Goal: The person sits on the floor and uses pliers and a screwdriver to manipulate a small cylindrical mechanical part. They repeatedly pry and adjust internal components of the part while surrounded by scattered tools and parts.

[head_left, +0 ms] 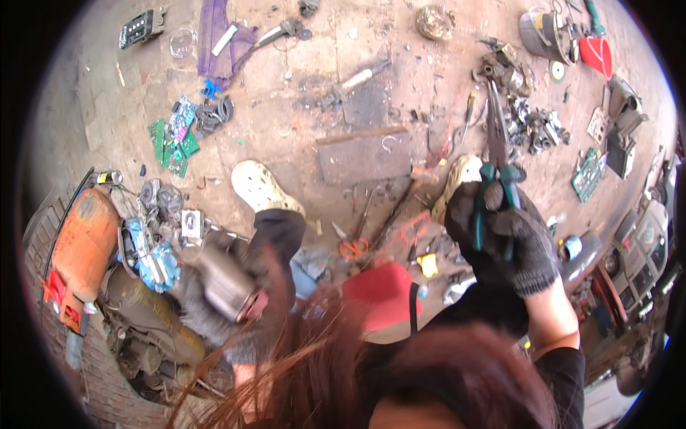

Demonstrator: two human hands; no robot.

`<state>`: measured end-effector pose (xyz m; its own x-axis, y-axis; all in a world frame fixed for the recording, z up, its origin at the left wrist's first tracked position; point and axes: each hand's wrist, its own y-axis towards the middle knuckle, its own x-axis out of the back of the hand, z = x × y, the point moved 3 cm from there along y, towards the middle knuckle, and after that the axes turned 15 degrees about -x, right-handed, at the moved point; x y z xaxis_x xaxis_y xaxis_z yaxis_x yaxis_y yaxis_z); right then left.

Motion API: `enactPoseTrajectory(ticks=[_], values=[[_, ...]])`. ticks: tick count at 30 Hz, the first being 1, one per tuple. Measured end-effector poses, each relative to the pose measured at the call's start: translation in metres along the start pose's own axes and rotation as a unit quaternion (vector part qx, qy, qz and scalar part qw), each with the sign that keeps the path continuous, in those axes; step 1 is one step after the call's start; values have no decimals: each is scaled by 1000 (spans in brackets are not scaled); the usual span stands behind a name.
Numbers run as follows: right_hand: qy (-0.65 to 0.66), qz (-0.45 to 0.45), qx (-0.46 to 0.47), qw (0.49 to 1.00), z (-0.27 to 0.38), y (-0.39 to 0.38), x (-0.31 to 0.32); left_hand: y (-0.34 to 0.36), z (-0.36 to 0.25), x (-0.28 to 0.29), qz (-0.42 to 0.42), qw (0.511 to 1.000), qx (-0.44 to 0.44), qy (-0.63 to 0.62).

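My left hand (207, 307), in a grey glove and smeared by motion, holds a silver metal cylinder (225, 279) at the lower left; strands of hair partly cover the hand. My right hand (518, 254), also gloved, is closed round the teal handles of long-nosed pliers (496, 136), which point away from me over my right leg. Between my shoes lie a hammer (421, 174), orange-handled scissors (354, 247) and a dark metal plate (361, 157). A screwdriver (468, 107) rests left of the pliers' jaws.
Circuit boards (171, 139) and an orange cylinder (87, 236) lie at the left. Metal scrap (536, 125), a bucket (543, 39) and a red container (597, 57) are at the right. A purple cloth (214, 50) lies ahead on the concrete floor (300, 93). A red cushioned pad (379, 297) is beneath me.
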<state>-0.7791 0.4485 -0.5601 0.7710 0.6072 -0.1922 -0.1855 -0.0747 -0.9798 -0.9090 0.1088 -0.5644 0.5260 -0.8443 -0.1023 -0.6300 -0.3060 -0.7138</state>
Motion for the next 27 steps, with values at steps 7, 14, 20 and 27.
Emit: enactPoseTrajectory(ticks=[7,14,20,27], values=[[18,52,66,996,-47,-45,21,-65,-1,16,153,980,-31,-123],[-112,257,267,922,-122,-115,23,-132,32,43,210,953,-154,-155],[-158,343,251,891,-236,-143,17,-121,34,42,415,874,-3,-251],[-236,260,151,924,-298,-136,25,-152,44,14,416,882,62,-211]])
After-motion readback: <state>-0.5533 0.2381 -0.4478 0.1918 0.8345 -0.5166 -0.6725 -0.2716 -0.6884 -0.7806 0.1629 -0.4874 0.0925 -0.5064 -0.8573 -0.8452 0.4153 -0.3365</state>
